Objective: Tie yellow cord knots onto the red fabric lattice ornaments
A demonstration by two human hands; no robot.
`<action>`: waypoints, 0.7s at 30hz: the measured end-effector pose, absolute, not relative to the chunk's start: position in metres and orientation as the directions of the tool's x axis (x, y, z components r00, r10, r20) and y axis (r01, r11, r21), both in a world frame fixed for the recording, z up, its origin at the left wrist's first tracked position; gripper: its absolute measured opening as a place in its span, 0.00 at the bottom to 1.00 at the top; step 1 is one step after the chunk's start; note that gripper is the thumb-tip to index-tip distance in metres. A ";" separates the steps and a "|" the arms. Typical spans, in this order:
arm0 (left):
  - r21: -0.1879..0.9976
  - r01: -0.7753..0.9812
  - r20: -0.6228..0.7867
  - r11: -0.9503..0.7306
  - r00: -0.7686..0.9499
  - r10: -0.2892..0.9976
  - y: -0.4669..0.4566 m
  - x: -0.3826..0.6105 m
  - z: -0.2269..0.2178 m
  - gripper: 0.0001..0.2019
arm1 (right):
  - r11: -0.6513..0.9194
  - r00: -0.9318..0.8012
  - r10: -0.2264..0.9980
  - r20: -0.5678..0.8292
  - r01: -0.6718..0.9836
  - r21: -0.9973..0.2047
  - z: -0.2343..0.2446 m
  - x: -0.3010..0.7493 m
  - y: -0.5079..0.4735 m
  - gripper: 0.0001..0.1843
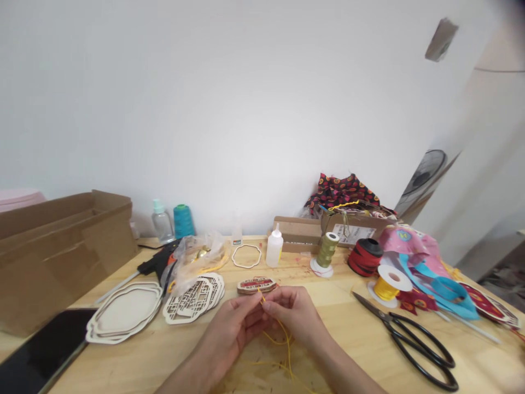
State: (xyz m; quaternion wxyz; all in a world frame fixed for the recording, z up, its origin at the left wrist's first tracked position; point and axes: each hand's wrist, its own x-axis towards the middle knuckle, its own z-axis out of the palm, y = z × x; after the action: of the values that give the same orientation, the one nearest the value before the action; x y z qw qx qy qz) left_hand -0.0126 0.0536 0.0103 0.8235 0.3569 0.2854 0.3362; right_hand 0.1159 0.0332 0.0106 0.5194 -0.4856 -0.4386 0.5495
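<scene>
My left hand (232, 328) and my right hand (293, 312) meet over the middle of the wooden table (361, 334). Both pinch a thin yellow cord (283, 342) between fingertips; the cord loops down and trails toward me between my wrists. Just beyond my fingertips lies a small red and cream oval piece (256, 284). To its left sits a stack of fretwork wooden cut-outs (194, 298), and farther left a stack of plain wooden frames (125, 312).
Black scissors (414, 342) lie at the right. A yellow spool (389, 283), a red spool (365, 256), a green-gold spool (327, 251), a glue bottle (274, 247), a glue gun (158, 264), a cardboard box (61, 246) and a phone (45, 350) are also on the table.
</scene>
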 end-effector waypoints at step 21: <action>0.741 -0.419 -0.228 0.524 0.578 0.784 0.058 -0.012 0.009 0.08 | -0.123 -0.118 0.988 -0.101 -0.198 -0.972 0.010 0.124 0.033 0.14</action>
State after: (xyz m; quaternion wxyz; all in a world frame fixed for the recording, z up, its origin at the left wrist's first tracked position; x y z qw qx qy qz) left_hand -0.0120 0.0575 0.0089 0.8267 0.3249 0.2808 0.3637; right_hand 0.1244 0.0334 0.0099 0.4922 -0.4457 -0.4430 0.6024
